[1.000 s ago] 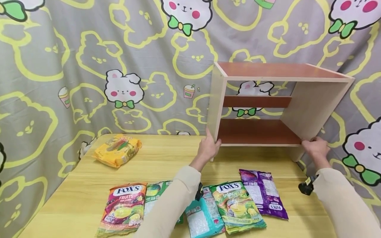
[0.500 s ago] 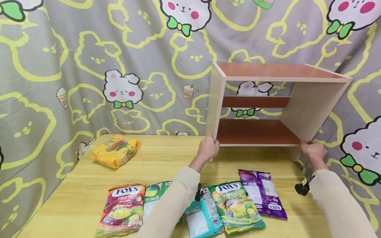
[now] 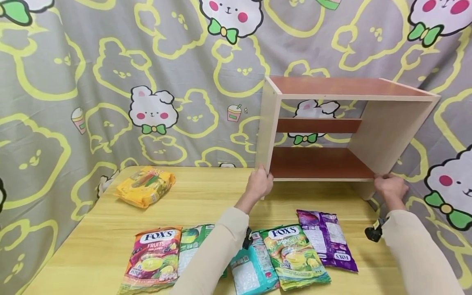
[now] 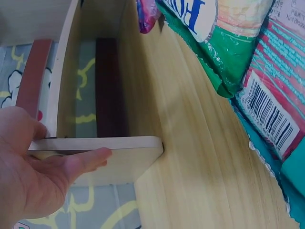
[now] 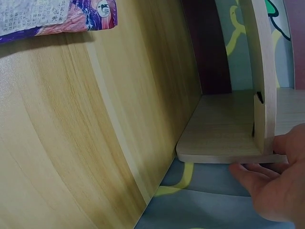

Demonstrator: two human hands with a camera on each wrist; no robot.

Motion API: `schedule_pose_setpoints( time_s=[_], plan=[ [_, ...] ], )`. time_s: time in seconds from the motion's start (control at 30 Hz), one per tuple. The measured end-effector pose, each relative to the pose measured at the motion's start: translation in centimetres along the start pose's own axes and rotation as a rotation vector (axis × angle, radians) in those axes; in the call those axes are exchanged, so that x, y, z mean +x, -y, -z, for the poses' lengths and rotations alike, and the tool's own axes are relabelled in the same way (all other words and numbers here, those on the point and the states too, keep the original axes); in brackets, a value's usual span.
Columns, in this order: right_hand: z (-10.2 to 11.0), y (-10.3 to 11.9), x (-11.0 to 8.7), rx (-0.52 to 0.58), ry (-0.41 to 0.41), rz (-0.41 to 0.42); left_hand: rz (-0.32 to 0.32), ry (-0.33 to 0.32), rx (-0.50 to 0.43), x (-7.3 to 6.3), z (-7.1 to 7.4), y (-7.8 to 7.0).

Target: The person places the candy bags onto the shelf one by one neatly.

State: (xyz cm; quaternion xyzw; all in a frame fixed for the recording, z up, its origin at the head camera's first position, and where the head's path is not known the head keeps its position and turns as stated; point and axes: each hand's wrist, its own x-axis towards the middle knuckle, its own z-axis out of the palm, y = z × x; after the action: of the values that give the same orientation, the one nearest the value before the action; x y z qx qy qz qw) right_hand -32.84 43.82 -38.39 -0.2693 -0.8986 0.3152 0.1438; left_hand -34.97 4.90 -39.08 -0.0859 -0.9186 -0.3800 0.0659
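Observation:
A small wooden shelf unit (image 3: 321, 162), with pale side panels and reddish-brown boards, stands at the table's back right. My left hand (image 3: 259, 182) holds its left side panel at the lower board's level. In the left wrist view, the thumb lies on the inner side and the fingers (image 4: 90, 160) run along the panel's outer face. My right hand (image 3: 391, 190) grips the opposite panel at the same height. The right wrist view shows the right fingers (image 5: 250, 177) against that panel's outside, with the thumb round its front edge. The panel feet rest at the tabletop.
Candy bags lie along the table's front: orange (image 3: 152, 258), dark green (image 3: 189, 246), teal (image 3: 245, 274), light green (image 3: 295, 258) and purple (image 3: 326, 239). A yellow bag (image 3: 145, 186) sits at the back left. Patterned cloth (image 3: 191, 61) hangs close behind the shelf unit.
Both hands keep their places on the shelf unit. The left fingers, earlier stretched up along the panel, now lie lower round its edge. The bags have not moved.

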Motion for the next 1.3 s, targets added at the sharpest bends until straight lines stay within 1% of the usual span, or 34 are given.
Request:
schedule_pose_setpoints(
  time_s=[0.2,0.37,0.53,0.63,0.77,0.97,1.1,1.2,1.3],
  plan=[
    [0.1,0.0,0.1,-0.001,0.002,-0.009,-0.01,-0.003,0.011,0.0,0.1,-0.1],
    [0.0,0.0,0.3,-0.017,-0.01,0.025,-0.01,0.002,0.002,0.2,-0.1,0.1],
    [-0.2,-0.2,0.4,-0.015,-0.017,0.03,-0.041,0.005,0.032,0.4,-0.2,0.5],
    [-0.4,-0.4,0.3,-0.003,-0.016,0.018,-0.059,0.017,0.042,0.4,-0.1,0.7],
    [-0.5,-0.6,0.1,0.001,-0.03,0.022,-0.078,0.043,0.045,0.2,0.1,1.0],
    [-0.7,-1.0,-0.2,0.007,-0.051,0.045,-0.107,0.064,0.042,0.0,0.3,1.2],
    [-0.6,-1.4,-0.4,-0.015,-0.059,0.067,-0.126,0.083,0.055,0.0,0.5,1.5],
    [-0.5,-1.4,-0.5,-0.052,-0.057,0.103,-0.144,0.085,0.065,0.1,0.8,2.0],
    [-0.4,-0.9,-0.9,-0.061,-0.048,0.144,-0.165,0.072,0.066,0.2,1.2,2.7]
  ],
)
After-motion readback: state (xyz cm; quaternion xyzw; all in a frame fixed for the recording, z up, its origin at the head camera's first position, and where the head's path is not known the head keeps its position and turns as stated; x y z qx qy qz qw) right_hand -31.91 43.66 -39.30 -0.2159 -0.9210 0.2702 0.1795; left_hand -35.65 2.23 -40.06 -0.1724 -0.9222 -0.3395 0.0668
